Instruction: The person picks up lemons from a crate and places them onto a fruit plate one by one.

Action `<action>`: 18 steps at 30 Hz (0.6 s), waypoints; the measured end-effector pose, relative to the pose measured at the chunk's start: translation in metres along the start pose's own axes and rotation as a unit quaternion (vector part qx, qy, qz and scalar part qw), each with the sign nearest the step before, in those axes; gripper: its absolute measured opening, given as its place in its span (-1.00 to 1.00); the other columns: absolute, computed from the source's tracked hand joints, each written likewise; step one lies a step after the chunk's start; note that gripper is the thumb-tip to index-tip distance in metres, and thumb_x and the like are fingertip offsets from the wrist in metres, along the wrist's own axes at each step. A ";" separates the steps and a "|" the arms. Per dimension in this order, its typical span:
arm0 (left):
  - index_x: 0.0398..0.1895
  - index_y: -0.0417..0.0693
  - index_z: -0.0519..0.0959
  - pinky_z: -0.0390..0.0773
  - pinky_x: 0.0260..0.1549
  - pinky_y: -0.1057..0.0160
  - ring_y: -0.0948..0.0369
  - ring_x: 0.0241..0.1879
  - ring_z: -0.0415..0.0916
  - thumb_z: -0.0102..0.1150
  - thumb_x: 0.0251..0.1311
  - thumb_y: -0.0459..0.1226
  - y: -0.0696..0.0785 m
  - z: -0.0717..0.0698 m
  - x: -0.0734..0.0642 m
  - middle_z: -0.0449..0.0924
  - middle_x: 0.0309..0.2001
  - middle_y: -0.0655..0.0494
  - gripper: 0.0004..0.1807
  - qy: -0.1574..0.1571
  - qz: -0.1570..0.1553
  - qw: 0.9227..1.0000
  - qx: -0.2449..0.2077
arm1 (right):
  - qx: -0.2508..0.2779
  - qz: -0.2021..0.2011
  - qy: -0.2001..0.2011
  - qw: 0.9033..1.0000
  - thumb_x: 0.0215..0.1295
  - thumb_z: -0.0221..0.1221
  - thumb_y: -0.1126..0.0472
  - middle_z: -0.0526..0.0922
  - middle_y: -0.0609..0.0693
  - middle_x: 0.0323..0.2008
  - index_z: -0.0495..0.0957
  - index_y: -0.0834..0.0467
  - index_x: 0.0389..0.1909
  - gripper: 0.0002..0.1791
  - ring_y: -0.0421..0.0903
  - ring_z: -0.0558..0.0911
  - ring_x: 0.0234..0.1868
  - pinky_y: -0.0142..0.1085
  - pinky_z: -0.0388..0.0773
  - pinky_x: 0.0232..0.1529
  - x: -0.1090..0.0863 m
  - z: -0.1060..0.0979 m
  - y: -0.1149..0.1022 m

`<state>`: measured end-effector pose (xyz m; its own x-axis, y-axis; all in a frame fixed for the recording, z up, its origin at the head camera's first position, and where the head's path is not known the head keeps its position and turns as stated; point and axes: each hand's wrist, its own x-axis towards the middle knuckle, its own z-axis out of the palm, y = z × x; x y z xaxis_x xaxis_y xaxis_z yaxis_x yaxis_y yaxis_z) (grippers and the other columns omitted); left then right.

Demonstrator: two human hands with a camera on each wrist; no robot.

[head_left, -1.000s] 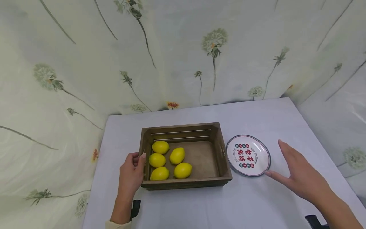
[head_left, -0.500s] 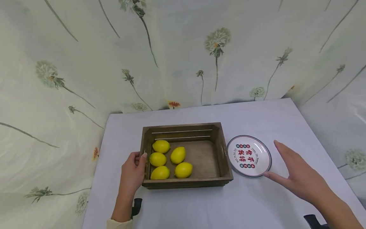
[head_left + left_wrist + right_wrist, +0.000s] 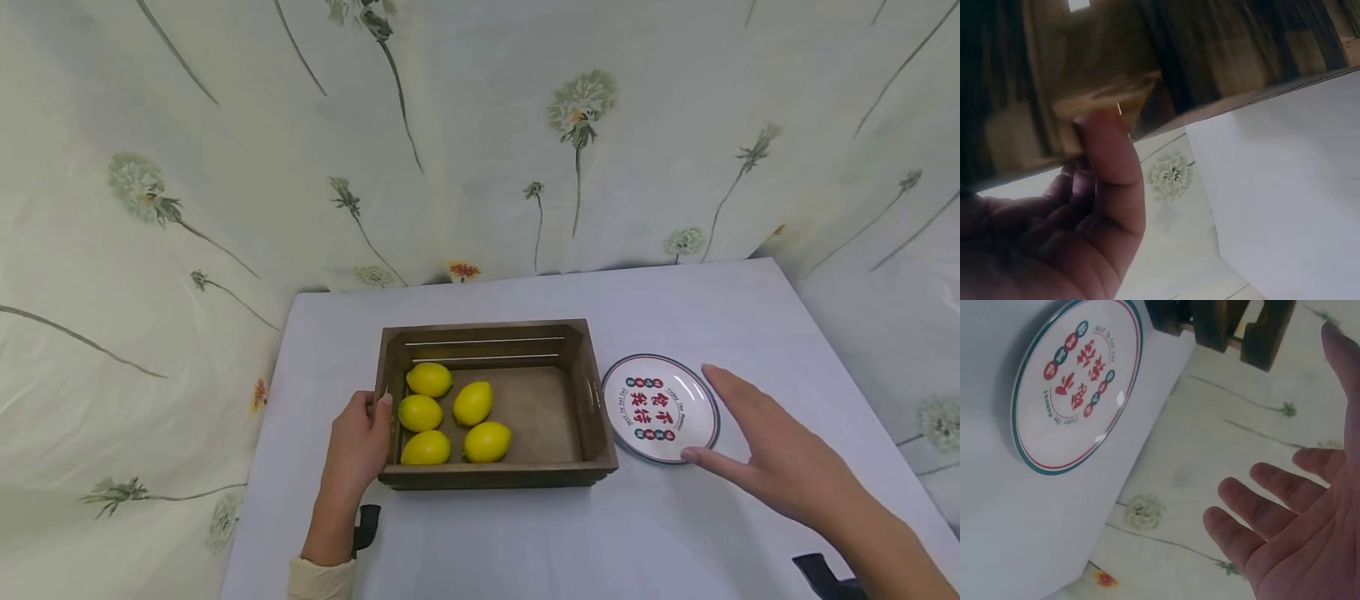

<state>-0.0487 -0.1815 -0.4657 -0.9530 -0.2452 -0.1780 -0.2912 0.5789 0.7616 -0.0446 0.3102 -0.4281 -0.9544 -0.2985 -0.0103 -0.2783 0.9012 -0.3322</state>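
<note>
Your table (image 3: 525,542), covered in a plain white cloth, fills the lower part of the head view, with a floral curtain (image 3: 480,142) hanging behind it. The wooden crate (image 3: 497,477) sits near the middle of that table, and everything else is best placed from it. Your left hand (image 3: 358,446) is at the crate's left end wall: the fingers curl around the outside of the wall while the thumb (image 3: 1113,169) hooks over its top edge, so you have a firm hold on the crate. The left wrist view shows the thumb pressed against the dark wood. Just beside the crate's right end lies the round plate (image 3: 660,407), white with a dark green rim and red characters printed in the middle; it lies flat on the cloth, close to the crate, though you cannot tell whether the two touch. Your right hand (image 3: 776,462) is on the far side of the plate from the crate, fingers straight and spread, holding nothing, the thumb tip at the plate's near right edge and the fingertips over its right rim. Inside the crate, five yellow lemons (image 3: 450,412) cluster in its left half, beside the wall you are gripping, leaving the crate's right half bare.
</note>
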 end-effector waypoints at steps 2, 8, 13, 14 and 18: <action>0.20 -0.34 0.48 0.71 -0.24 0.07 0.04 -0.28 0.56 -0.02 0.62 -0.09 0.000 0.001 0.000 0.64 -0.14 -0.15 -0.56 -0.001 -0.006 1.000 0.003 | -0.004 -0.003 -0.005 1.000 0.09 0.47 -0.37 0.29 0.32 0.49 0.00 0.12 0.67 0.30 0.38 0.33 0.40 0.45 0.38 0.15 0.001 -0.002 -0.002; 0.19 -0.34 0.49 0.69 -0.28 0.10 0.05 -0.32 0.54 -0.03 0.62 -0.07 -0.001 0.001 0.001 0.64 -0.18 -0.13 -0.54 -0.003 -0.010 1.000 0.018 | -0.012 -0.010 -0.024 1.000 0.10 0.40 -0.46 0.37 0.30 0.45 0.15 0.08 0.63 0.22 0.37 0.39 0.36 0.45 0.43 0.11 0.004 -0.009 -0.009; 0.16 -0.32 0.52 0.67 -0.31 0.10 0.05 -0.32 0.54 -0.05 0.62 0.02 -0.002 0.002 0.001 0.63 -0.22 -0.10 -0.47 0.009 -0.009 1.000 0.020 | -0.020 -0.023 -0.030 0.999 0.10 0.40 -0.47 0.38 0.30 0.44 0.20 0.12 0.60 0.20 0.35 0.41 0.36 0.41 0.47 0.10 0.008 -0.015 -0.017; 0.16 -0.32 0.52 0.67 -0.31 0.11 0.05 -0.32 0.54 -0.06 0.62 0.04 -0.003 0.002 0.001 0.62 -0.22 -0.10 -0.46 0.009 -0.010 1.000 0.019 | -0.022 -0.028 -0.029 0.999 0.10 0.40 -0.46 0.39 0.29 0.44 0.21 0.13 0.60 0.19 0.35 0.41 0.36 0.40 0.48 0.10 0.009 -0.016 -0.019; 0.12 -0.29 0.54 0.65 -0.32 0.12 0.06 -0.31 0.54 -0.10 0.63 0.07 -0.002 0.003 0.003 0.62 -0.23 -0.07 -0.45 0.008 -0.014 1.000 0.014 | -0.025 -0.054 -0.019 0.998 0.11 0.43 -0.41 0.39 0.26 0.44 0.21 0.12 0.60 0.17 0.30 0.43 0.37 0.34 0.52 0.09 0.013 -0.023 -0.027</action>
<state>-0.0507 -0.1815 -0.4697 -0.9433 -0.2733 -0.1884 -0.3196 0.5941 0.7382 -0.0525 0.2894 -0.3977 -0.9138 -0.4060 -0.0136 -0.3854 0.8771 -0.2866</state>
